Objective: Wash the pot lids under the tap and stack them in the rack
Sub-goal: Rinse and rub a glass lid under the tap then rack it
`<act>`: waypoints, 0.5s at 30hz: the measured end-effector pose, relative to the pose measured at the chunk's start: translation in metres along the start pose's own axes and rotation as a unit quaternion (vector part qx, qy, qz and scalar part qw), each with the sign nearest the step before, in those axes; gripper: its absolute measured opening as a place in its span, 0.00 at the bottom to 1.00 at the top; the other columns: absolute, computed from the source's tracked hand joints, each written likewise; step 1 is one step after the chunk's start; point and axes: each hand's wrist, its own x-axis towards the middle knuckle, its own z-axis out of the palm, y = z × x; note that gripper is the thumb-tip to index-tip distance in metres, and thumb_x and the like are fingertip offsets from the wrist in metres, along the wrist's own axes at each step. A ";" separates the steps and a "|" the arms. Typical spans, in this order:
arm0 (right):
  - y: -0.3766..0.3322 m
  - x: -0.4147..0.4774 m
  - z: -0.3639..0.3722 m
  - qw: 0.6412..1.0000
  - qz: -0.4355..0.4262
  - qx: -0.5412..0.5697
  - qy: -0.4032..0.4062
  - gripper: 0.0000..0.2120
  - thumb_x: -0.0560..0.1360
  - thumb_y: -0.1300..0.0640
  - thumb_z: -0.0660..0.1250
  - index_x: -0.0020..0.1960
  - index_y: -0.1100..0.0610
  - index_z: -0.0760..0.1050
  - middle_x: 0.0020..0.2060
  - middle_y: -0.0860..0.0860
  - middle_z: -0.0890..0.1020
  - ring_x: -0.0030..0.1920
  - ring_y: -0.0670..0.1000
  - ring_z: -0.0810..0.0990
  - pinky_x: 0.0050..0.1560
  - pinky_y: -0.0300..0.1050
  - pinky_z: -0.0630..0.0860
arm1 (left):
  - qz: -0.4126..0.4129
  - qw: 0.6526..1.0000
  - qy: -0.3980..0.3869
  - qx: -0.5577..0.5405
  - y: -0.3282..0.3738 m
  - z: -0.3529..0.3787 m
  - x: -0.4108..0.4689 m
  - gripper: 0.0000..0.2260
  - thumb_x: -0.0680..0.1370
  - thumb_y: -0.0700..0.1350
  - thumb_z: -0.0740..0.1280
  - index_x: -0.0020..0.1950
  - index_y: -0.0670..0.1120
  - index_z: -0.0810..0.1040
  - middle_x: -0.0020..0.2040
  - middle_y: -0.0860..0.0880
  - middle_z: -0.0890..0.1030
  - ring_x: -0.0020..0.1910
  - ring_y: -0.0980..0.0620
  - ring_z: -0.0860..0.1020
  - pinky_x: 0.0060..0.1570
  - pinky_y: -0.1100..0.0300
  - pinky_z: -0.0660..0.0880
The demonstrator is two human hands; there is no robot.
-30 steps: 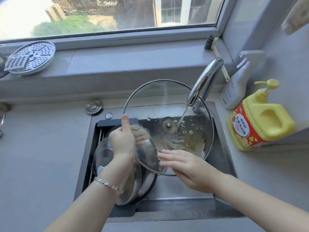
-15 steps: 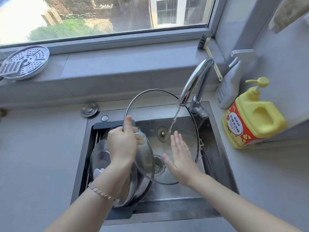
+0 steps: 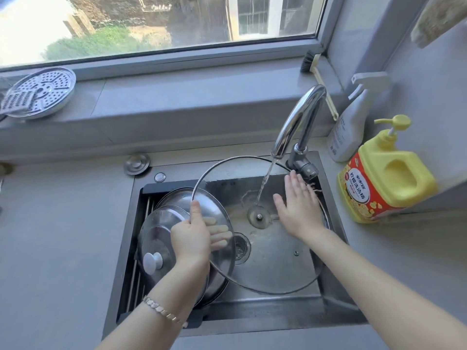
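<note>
A large glass pot lid (image 3: pixel 273 258) with a metal rim is held tilted over the sink (image 3: pixel 265 311), its inner face towards me. My left hand (image 3: pixel 193 238) grips its left rim, fingers showing through the glass. My right hand (image 3: pixel 298 208) lies flat and open on the lid's upper right part. Water runs from the chrome tap (image 3: pixel 295 122) onto the lid near its centre knob fitting (image 3: pixel 259 217). Two steel lids (image 3: pixel 156 238) lean in the rack (image 3: pixel 141 274) at the sink's left; the front one has a white knob.
A yellow dish-soap pump bottle (image 3: pixel 384 178) and a white spray bottle (image 3: pixel 351 127) stand right of the sink. A brush (image 3: pixel 316 79) and a perforated steamer plate (image 3: pixel 40 92) lie on the windowsill. A round metal sink stopper (image 3: pixel 136 164) sits on the counter behind the sink.
My right hand has slid from the lid's lower middle up to its upper right, staying flat and open. The lid has tipped lower over the sink. My left hand keeps its grip.
</note>
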 end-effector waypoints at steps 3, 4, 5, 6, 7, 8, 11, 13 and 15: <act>-0.007 0.002 0.004 1.000 0.017 -0.006 -0.024 0.35 0.79 0.39 0.44 0.75 0.60 0.37 0.75 0.56 0.38 0.75 0.51 0.36 0.71 0.47 0.34 | -0.020 1.000 -0.012 0.001 -0.008 0.004 -0.005 0.24 0.81 0.54 0.55 0.41 0.33 0.72 0.25 0.41 0.79 0.20 0.48 0.79 0.18 0.62 0.73; -0.018 0.002 0.005 0.999 -0.012 0.006 -0.031 0.35 0.78 0.39 0.43 0.76 0.60 0.38 0.75 0.55 0.38 0.75 0.51 0.36 0.71 0.47 0.34 | -0.028 0.999 -0.017 0.000 -0.011 0.006 -0.007 0.23 0.81 0.54 0.55 0.40 0.34 0.72 0.25 0.41 0.79 0.20 0.48 0.79 0.19 0.62 0.73; -0.032 0.002 0.005 0.998 -0.052 0.017 -0.036 0.35 0.78 0.39 0.42 0.76 0.59 0.38 0.75 0.55 0.39 0.75 0.50 0.36 0.71 0.46 0.34 | -0.036 0.999 -0.025 -0.001 -0.014 0.009 -0.010 0.24 0.81 0.54 0.55 0.39 0.34 0.72 0.25 0.40 0.79 0.20 0.47 0.79 0.19 0.61 0.73; -0.045 0.003 0.006 0.995 -0.090 0.030 -0.040 0.37 0.76 0.38 0.41 0.76 0.59 0.38 0.75 0.54 0.38 0.75 0.49 0.36 0.71 0.45 0.33 | -0.045 0.998 -0.036 0.001 -0.016 0.012 -0.013 0.24 0.81 0.53 0.56 0.38 0.34 0.73 0.25 0.40 0.79 0.20 0.46 0.79 0.19 0.60 0.74; -0.059 0.003 0.006 0.992 -0.113 0.044 -0.042 0.39 0.73 0.37 0.40 0.75 0.60 0.37 0.75 0.54 0.37 0.74 0.50 0.35 0.70 0.44 0.32 | -0.052 0.998 -0.041 0.004 -0.017 0.015 -0.016 0.24 0.81 0.53 0.56 0.36 0.34 0.74 0.24 0.40 0.79 0.20 0.46 0.79 0.19 0.60 0.74; -0.070 0.002 0.007 0.990 -0.123 0.054 -0.042 0.40 0.71 0.37 0.39 0.75 0.61 0.36 0.74 0.55 0.36 0.74 0.50 0.34 0.70 0.43 0.31 | -0.055 0.998 -0.038 0.002 -0.018 0.018 -0.018 0.25 0.81 0.53 0.56 0.35 0.35 0.75 0.24 0.41 0.79 0.19 0.47 0.78 0.18 0.61 0.74; -0.086 -0.011 0.009 0.975 -0.202 0.070 -0.055 0.40 0.69 0.39 0.33 0.75 0.61 0.37 0.74 0.55 0.36 0.74 0.49 0.33 0.70 0.41 0.31 | -0.017 0.999 0.006 0.041 -0.017 0.019 -0.016 0.25 0.81 0.53 0.56 0.33 0.37 0.77 0.25 0.44 0.78 0.21 0.52 0.77 0.17 0.68 0.70; -0.084 -0.027 0.009 0.950 -0.295 0.064 -0.079 0.39 0.68 0.42 0.30 0.75 0.59 0.38 0.73 0.52 0.36 0.73 0.46 0.34 0.70 0.39 0.31 | 0.005 0.998 0.029 0.055 -0.018 0.015 -0.008 0.24 0.81 0.54 0.55 0.31 0.41 0.77 0.22 0.52 0.77 0.27 0.55 0.76 0.20 0.70 0.70; -0.074 -0.034 0.009 0.926 -0.364 0.032 -0.092 0.37 0.71 0.42 0.33 0.76 0.59 0.40 0.72 0.50 0.37 0.73 0.46 0.35 0.71 0.39 0.32 | -0.002 0.999 0.026 0.028 -0.018 0.012 -0.004 0.23 0.80 0.55 0.56 0.32 0.44 0.78 0.24 0.53 0.79 0.30 0.54 0.78 0.23 0.69 0.73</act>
